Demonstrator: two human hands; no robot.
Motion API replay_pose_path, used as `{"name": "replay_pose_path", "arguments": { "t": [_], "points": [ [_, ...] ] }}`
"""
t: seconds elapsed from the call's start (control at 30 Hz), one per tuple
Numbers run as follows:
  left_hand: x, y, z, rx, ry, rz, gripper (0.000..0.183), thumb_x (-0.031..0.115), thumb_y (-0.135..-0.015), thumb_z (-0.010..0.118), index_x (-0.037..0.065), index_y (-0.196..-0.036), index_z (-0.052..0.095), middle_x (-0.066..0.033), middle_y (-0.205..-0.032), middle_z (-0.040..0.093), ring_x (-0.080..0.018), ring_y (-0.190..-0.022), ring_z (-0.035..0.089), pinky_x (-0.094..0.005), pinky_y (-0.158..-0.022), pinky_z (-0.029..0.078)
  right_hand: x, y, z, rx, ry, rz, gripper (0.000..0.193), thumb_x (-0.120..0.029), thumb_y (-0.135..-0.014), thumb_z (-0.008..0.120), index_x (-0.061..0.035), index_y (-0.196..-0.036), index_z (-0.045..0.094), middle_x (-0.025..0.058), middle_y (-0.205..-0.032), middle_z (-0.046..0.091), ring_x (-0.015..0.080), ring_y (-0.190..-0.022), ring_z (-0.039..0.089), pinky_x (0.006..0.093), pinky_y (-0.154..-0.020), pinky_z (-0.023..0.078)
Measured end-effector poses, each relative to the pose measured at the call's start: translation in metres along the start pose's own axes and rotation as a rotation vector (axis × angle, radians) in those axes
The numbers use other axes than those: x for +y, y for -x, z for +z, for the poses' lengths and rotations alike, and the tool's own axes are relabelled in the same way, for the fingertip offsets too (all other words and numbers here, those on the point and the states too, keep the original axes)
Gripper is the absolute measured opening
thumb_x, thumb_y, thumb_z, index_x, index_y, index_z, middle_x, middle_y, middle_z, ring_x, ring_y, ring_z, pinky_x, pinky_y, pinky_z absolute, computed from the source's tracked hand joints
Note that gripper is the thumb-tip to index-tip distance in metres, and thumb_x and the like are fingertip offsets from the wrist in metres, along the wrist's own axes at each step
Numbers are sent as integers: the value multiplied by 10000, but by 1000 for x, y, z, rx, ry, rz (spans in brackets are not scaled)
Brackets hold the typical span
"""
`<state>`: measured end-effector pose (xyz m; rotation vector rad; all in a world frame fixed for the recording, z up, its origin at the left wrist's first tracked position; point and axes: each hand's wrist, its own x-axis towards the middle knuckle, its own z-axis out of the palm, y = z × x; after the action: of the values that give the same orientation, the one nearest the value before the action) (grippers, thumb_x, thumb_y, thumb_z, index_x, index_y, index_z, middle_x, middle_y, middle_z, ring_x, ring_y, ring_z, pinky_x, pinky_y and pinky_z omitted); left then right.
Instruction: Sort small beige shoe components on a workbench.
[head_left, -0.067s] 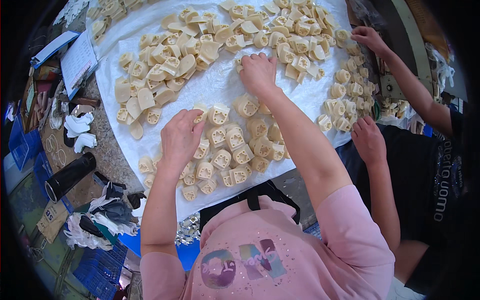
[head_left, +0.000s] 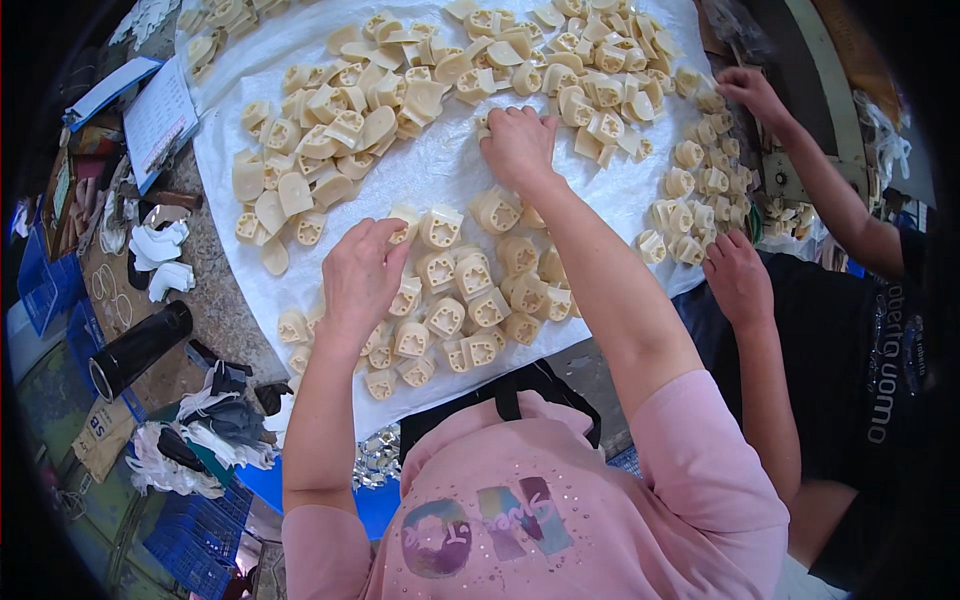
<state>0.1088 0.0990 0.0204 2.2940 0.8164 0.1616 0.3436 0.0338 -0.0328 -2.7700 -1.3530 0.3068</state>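
My left hand is closed at the fingertips on a cream plastic heel-shaped piece, beside the near group of similar pieces standing on a white sheet. Farther out, my right hand curls down over the sheet between the two groups. A bit of another cream piece shows under its fingers; the rest is hidden by the hand. Standing pieces in the near group show hollow undersides with a star-like opening. The far heap of pieces lies jumbled, many with flat rounded tongues.
At the right, a co-worker's two hands are near rows of upright pieces. The white sheet covers the table. Along the left lie a black cylinder, a clipboard with paper, white scraps and cloths.
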Motion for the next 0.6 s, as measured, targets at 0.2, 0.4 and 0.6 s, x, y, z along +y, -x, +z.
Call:
{"name": "replay_pose_path", "arguments": {
  "t": [0.2, 0.4, 0.6],
  "points": [
    [-16, 9, -7, 70, 71, -16, 214, 50, -758, 690, 28, -970, 664, -92, -706, 556, -195, -583, 518, -326, -567, 436, 32, 6, -14, -73, -493, 199, 145, -165, -751, 606, -84, -858, 660, 99, -896, 651, 272, -958, 568, 447, -898, 346],
    [-34, 14, -25, 62, 108, -178, 211, 57, -769, 676, 30, -978, 657, -104, -724, 555, -230, -627, 551, -351, -607, 456, 67, 124, -67, 159, -352, -80, 155, -95, -760, 635, -97, -915, 633, 71, -843, 521, 266, -879, 491, 416, -794, 335],
    [-31, -2, -25, 108, 87, -117, 242, 29, -744, 686, 35, -983, 653, -91, -747, 534, -226, -661, 529, -350, -645, 445, 61, 200, -48, 46, -78, -86, 259, -25, -671, 632, -109, -915, 646, 49, -859, 495, 245, -919, 472, 438, -855, 288]
  ]
}}
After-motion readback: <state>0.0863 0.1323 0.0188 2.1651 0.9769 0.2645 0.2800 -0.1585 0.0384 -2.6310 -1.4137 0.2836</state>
